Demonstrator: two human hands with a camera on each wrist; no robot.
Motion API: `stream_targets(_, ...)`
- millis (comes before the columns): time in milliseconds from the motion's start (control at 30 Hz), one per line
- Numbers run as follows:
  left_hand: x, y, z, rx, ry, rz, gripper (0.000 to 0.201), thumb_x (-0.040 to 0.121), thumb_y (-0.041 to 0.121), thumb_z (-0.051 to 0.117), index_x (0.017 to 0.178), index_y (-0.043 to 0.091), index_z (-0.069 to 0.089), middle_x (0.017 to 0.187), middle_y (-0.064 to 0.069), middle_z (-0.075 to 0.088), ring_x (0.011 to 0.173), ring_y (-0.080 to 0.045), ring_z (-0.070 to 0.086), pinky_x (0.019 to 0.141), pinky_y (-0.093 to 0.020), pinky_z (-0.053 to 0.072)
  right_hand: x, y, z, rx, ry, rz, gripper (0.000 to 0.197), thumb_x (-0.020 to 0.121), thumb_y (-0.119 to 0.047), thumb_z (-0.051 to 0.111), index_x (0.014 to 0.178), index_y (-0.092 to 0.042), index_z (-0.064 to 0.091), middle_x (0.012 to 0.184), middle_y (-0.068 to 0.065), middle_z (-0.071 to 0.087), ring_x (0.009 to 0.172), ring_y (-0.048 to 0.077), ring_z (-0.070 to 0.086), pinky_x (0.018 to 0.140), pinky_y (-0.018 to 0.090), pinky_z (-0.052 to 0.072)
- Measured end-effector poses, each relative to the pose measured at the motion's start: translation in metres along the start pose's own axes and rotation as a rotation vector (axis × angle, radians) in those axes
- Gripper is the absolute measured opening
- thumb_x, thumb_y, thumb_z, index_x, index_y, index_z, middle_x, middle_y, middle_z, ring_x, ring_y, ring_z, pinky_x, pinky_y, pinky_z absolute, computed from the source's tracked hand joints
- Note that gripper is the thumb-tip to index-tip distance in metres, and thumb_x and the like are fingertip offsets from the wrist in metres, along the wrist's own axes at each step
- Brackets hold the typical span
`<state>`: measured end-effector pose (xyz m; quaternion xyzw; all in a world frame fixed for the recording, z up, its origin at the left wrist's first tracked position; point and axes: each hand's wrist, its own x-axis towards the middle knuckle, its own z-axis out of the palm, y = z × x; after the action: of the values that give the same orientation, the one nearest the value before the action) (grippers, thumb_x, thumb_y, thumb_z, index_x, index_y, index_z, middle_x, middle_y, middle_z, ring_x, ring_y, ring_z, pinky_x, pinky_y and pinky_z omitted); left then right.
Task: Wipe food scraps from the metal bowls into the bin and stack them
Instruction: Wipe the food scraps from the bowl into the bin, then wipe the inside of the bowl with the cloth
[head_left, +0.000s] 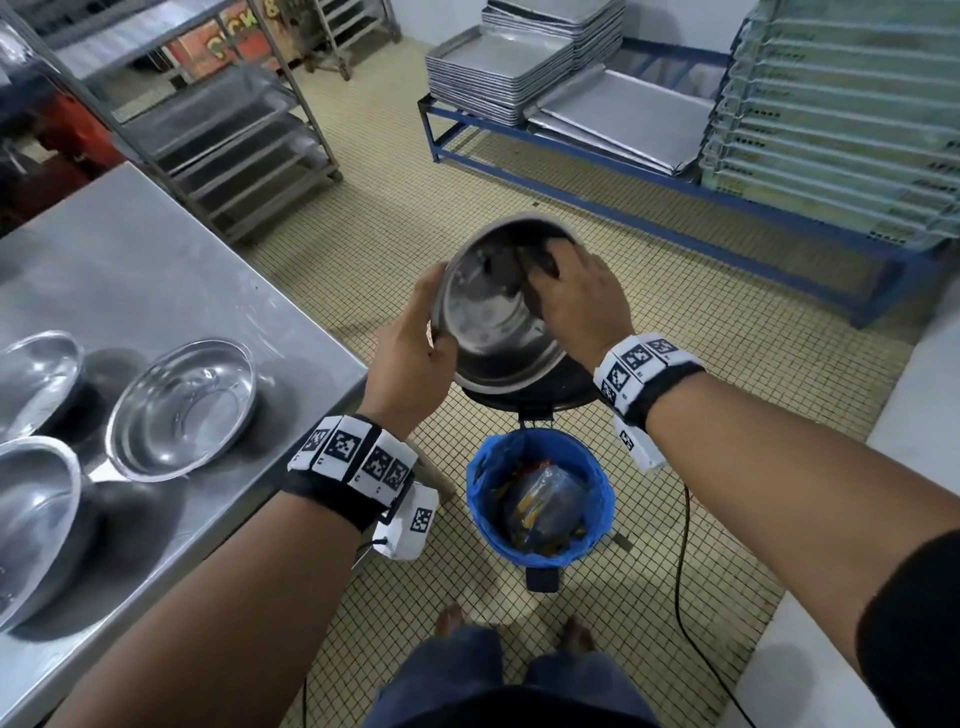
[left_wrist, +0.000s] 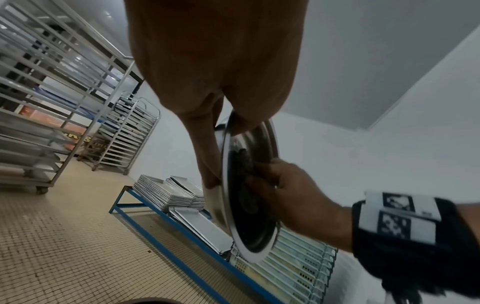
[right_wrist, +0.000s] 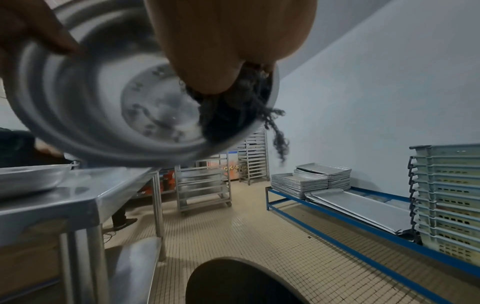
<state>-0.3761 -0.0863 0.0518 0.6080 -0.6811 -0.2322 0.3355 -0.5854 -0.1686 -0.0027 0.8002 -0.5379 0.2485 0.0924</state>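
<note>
Both our forearms reach forward over the floor, wrists wrapped in black bands with white marker tags. Our left hand (head_left: 410, 353) grips the round shiny metal bowl (head_left: 493, 322) by its left rim, thumb hooked inside, fingers behind — the bowl is tipped up on edge, its mouth facing back toward us. Our right hand (head_left: 576, 296) is curled around a dark stringy scrubbing cloth (right_wrist: 233, 107), pressing it against the right inner wall of the bowl; a few dark specks show on the bowl's bottom. All this hangs above the small pedal bin with a blue liner (head_left: 540, 488), lid up, near our feet. On the steel table (head_left: 156, 270) to the left sit three more metal bowls (head_left: 182, 405), apart and unstacked.
</note>
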Motion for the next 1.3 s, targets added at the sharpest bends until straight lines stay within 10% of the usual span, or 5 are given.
stream_targets(367, 0.005, 0.006, -0.020, -0.136, 0.005, -0.115, 0.076, 0.084, 0.016, 0.051, 0.138, 0.069, 0.038, 0.128, 0.005, 0.069, 0.106, -0.031, 0.074, 0.086, -0.055, 0.063, -0.029, 0.002, 0.025, -0.107, -0.034, -0.091, 0.043, 0.104, -0.045, 0.045, 0.134, -0.019, 0.061, 0.130, 0.004, 0.060, 0.119, 0.028, 0.050, 0.089, 0.046, 0.034)
stream_targets(567, 0.009, 0.008, -0.020, -0.112, 0.011, -0.114, 0.076, 0.092, 0.010, 0.051, 0.147, 0.059, 0.034, 0.134, 0.000, 0.066, 0.111, -0.030, 0.071, 0.081, -0.050, 0.065, -0.042, -0.001, 0.023, 0.051, -0.113, -0.116, 0.043, 0.103, -0.049, 0.039, 0.126, -0.025, 0.068, 0.124, -0.004, 0.065, 0.114, 0.025, 0.052, 0.088, 0.042, 0.035)
stream_targets(700, 0.017, 0.001, -0.021, -0.107, 0.029, -0.131, 0.075, 0.097, -0.001, 0.052, 0.158, 0.040, 0.036, 0.132, -0.002, 0.065, 0.105, -0.025, 0.072, 0.062, -0.021, 0.061, -0.051, -0.003, 0.021, 0.200, -0.136, -0.158, 0.044, 0.105, -0.048, 0.038, 0.123, -0.022, 0.069, 0.122, -0.004, 0.065, 0.114, 0.021, 0.049, 0.091, 0.039, 0.038)
stream_targets(933, 0.016, -0.001, -0.026, -0.070, 0.058, -0.157, 0.078, 0.096, -0.001, 0.051, 0.158, 0.044, 0.035, 0.126, 0.000, 0.064, 0.100, -0.020, 0.071, 0.068, -0.046, 0.067, -0.060, -0.008, 0.012, 0.392, -0.148, -0.172, 0.045, 0.105, -0.039, 0.041, 0.126, -0.010, 0.068, 0.120, 0.007, 0.065, 0.108, 0.022, 0.055, 0.089, 0.037, 0.053)
stream_targets(1300, 0.012, 0.022, -0.026, -0.222, 0.036, -0.119, 0.080, 0.089, 0.002, 0.053, 0.147, 0.056, 0.041, 0.115, -0.004, 0.072, 0.093, -0.031, 0.077, 0.072, -0.053, 0.066, 0.027, -0.009, -0.007, 0.238, 0.212, -0.070, 0.035, 0.100, -0.022, 0.058, 0.130, -0.008, 0.068, 0.131, 0.020, 0.064, 0.118, 0.041, 0.059, 0.088, 0.049, 0.058)
